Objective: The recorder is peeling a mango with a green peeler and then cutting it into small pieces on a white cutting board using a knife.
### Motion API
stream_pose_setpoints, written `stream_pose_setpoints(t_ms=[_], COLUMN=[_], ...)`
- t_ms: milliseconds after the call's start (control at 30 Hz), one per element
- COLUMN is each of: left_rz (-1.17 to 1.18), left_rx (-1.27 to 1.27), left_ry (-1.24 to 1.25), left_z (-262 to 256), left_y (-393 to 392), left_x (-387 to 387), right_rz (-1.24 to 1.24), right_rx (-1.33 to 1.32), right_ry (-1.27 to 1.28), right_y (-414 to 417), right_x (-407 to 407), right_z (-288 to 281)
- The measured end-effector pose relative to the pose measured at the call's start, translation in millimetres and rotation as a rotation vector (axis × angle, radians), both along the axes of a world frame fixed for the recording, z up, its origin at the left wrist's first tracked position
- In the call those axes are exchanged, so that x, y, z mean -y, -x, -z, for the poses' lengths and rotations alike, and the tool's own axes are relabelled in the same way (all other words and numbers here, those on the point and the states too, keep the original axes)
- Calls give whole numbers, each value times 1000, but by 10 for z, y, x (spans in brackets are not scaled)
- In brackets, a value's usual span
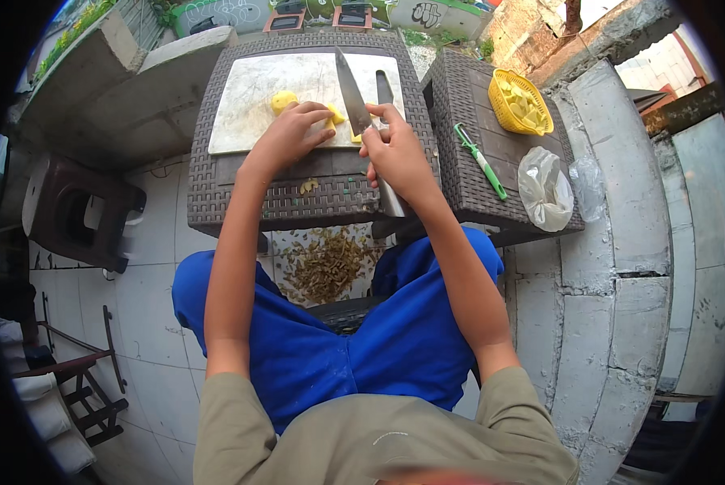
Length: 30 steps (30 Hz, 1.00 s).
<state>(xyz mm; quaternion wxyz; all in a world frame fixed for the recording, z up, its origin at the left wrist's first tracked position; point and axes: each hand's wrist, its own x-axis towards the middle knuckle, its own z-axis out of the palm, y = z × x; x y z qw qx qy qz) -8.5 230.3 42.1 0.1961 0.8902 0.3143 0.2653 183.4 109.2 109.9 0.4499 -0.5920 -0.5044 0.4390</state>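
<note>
My right hand (395,148) grips a large kitchen knife (351,91) by its metal handle, the blade pointing away from me over the right part of a white cutting board (247,103). Curled low on the board, my left hand (295,133) has its fingertips and thumb around a cut yellow piece (331,123), apparently peeled potato. Just beyond its knuckles sits a rounded peeled potato (283,100). More yellow pieces lie under and beside the blade, partly hidden by the knife and my right hand.
The board rests on a brown woven-look table (314,206). On a side table (477,176) stand a yellow basket (498,103) of cut pieces, a green-and-white peeler (480,160) and a plastic bag (544,191). Peelings (326,267) heap on the floor between my legs. A stool (83,209) is at left.
</note>
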Motion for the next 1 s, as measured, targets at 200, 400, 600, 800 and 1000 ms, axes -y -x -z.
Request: stream_pose_setpoints(t_ms=[200, 400, 600, 800, 1000], left_rz=[-102, -66, -75, -96, -80], left_rx=[23, 129, 245, 250, 257], left_ry=[-12, 26, 44, 50, -47], left_z=[3, 26, 115, 151, 187], left_y=[-58, 53, 70, 98, 84], left_x=[78, 114, 116, 89, 70], right_rz=[-11, -58, -70, -73, -74], right_rx=[50, 169, 220, 202, 236], right_ry=[6, 4, 29, 69, 74], right_y=[96, 173, 287, 342, 353], right_x=[47, 62, 28, 43, 42], right_z=[14, -3, -62, -145, -143])
